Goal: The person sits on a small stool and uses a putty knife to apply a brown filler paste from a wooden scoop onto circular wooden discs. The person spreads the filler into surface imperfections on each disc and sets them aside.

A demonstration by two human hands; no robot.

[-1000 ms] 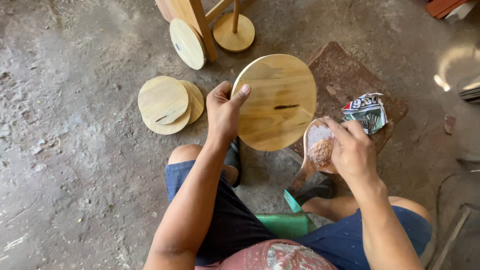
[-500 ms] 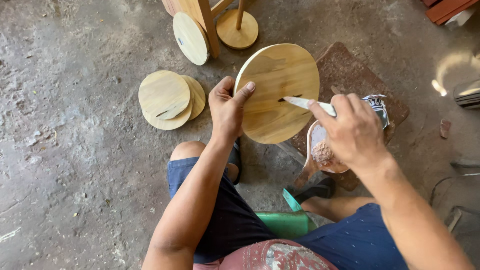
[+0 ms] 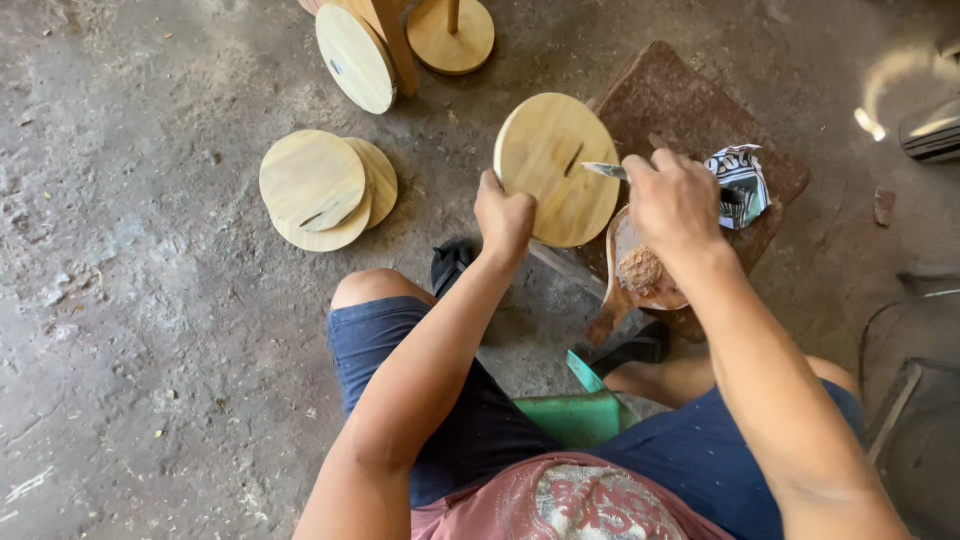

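Concrete floor (image 3: 150, 350), grey and rough. A rust-brown mat (image 3: 690, 110) lies on it at upper right. Stacked wooden discs (image 3: 315, 185) rest at left, well apart from the hands. The left hand (image 3: 505, 215) has its fingers closed on the lower edge of a slotted wooden disc (image 3: 550, 160), held tilted above the floor. The right hand (image 3: 675, 200) grips a metal blade (image 3: 603, 170), tip at the slot. A crumpled blue-and-white printed packet (image 3: 745, 180) sits on the mat, beside a small wooden board (image 3: 625, 285) carrying brown powder.
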